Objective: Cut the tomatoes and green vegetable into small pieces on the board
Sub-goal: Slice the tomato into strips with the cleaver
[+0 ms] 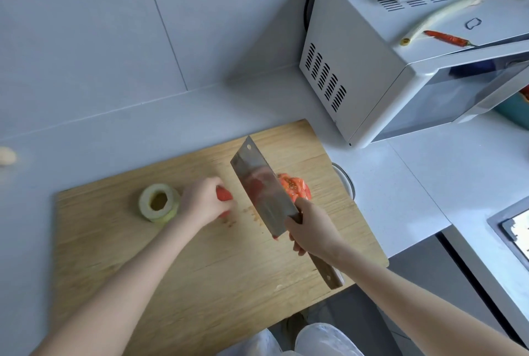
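Your left hand [204, 202] rests near the middle of the pale wooden cutting board [200, 269]. Its fingers curl over a red tomato piece [223, 194], pinning it so it cannot roll under the next cut. Your right hand [310, 226] has its fingers wrapped tight round the dark wooden handle of the broad steel cleaver [263, 186], close to the blade for control. The blade appears raised and tilted, between the held piece and the heap of chopped red tomato [294, 186] to its right, which sits aside and leaves cutting room. The pale green hollow round of vegetable [159, 203] stands uncut just left of your left hand, likely waiting its turn. The board lies on the light grey desk [400, 183].
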Available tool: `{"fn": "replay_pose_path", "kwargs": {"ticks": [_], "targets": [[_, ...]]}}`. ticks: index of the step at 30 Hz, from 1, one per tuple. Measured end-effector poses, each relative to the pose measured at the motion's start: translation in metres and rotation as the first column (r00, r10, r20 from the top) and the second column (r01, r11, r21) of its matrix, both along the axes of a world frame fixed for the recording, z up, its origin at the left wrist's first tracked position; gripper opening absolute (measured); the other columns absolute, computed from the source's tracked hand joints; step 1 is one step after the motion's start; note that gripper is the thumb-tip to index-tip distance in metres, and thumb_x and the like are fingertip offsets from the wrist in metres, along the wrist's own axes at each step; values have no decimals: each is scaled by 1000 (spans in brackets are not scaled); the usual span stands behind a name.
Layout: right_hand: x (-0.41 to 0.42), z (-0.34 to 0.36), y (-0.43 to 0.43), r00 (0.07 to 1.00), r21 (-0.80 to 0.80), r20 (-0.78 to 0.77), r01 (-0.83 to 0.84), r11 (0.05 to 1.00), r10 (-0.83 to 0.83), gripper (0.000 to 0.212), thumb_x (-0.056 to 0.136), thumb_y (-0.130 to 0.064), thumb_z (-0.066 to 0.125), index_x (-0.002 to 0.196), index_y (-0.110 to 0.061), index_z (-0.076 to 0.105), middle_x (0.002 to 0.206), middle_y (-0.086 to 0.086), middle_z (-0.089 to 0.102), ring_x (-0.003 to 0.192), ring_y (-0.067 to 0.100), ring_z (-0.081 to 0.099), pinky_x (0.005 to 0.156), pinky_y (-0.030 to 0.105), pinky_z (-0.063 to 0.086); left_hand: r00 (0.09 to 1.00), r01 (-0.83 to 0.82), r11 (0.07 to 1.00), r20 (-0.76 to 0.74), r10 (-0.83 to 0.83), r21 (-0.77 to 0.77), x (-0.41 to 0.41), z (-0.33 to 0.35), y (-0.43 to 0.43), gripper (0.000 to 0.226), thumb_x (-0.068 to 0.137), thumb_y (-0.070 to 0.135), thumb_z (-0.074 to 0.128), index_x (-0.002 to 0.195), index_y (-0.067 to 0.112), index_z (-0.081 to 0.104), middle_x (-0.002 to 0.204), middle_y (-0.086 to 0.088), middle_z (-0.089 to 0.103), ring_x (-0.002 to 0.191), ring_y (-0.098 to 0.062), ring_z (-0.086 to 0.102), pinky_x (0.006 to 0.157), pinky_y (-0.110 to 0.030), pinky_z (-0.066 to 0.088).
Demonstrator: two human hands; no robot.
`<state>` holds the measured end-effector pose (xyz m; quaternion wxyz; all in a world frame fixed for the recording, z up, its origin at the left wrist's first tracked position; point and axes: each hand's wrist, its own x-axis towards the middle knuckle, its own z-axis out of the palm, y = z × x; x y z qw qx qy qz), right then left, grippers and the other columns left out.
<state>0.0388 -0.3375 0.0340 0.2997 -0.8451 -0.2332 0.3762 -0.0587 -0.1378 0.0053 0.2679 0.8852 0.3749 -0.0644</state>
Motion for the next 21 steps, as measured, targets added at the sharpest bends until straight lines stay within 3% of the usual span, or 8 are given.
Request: {"fn": "replay_pose_path", "kwargs": {"ticks": [4, 7, 9, 12, 15, 18, 21], "targets": [[-12, -11, 3, 988, -84, 149, -38, 996, 50, 9, 86, -15, 41, 77, -11, 42, 64, 6, 55, 54, 25, 60, 47, 34, 50, 998, 34, 997, 50, -31, -68, -1, -6, -37, 41, 62, 48, 78, 93, 23, 65, 94, 5, 63, 89, -16, 59, 66, -25, 38], [-13, -15, 0, 957, -126, 278, -46, 991, 80, 25, 87, -14, 41, 66, -18, 29, 56, 0, 39, 50, 19, 39, 47, 31, 29, 997, -10, 998, 77, 15, -66, 0, -10, -44, 46, 64, 48, 78, 98, 21, 64, 99, 2, 61, 91, -17, 57, 67, -24, 36], [-14, -13, -1, 937, -135, 338, -47, 990, 91, 25, 89, -13, 41, 68, -18, 28, 54, 0, 35, 50, 20, 34, 47, 31, 25, 993, -63, 985, 91, 78, -158, -4, -11, -41, 50, 68, 46, 76, 108, 18, 63, 103, 4, 60, 94, -15, 57, 74, -23, 39], [-19, -7, -4, 924, -120, 368, -58, 991, 99, 22, 88, -10, 40, 70, -17, 29, 53, 1, 36, 50, 21, 35, 48, 32, 28, 966, -172, 904, 114, 234, -392, -14, -11, -33, 41, 76, 29, 75, 112, 16, 62, 101, 7, 59, 98, -12, 58, 83, -25, 47], [-27, 5, -8, 896, -135, 409, -127, 983, 172, 15, 89, -9, 39, 77, -15, 33, 52, 0, 35, 46, 20, 33, 45, 31, 26, 897, -276, 746, 116, 426, -606, -19, -12, -33, 33, 74, 13, 77, 104, 12, 64, 103, -4, 63, 89, -21, 65, 71, -34, 59], [-30, 19, -10, 851, -229, 434, -211, 950, 294, 14, 91, -9, 35, 83, -19, 30, 51, -1, 32, 44, 17, 30, 43, 29, 23, 855, -317, 702, 128, 503, -638, -17, -14, -41, 24, 71, 8, 79, 87, 13, 62, 98, -9, 63, 79, -23, 66, 61, -36, 60], [-26, 32, -14, 837, -328, 413, -231, 916, 359, 14, 92, -9, 34, 86, -21, 30, 54, -1, 36, 46, 15, 32, 42, 28, 25, 835, -320, 688, 149, 530, -652, -14, -19, -47, 22, 70, 9, 80, 83, 11, 62, 94, -10, 64, 72, -20, 67, 62, -40, 59]]}}
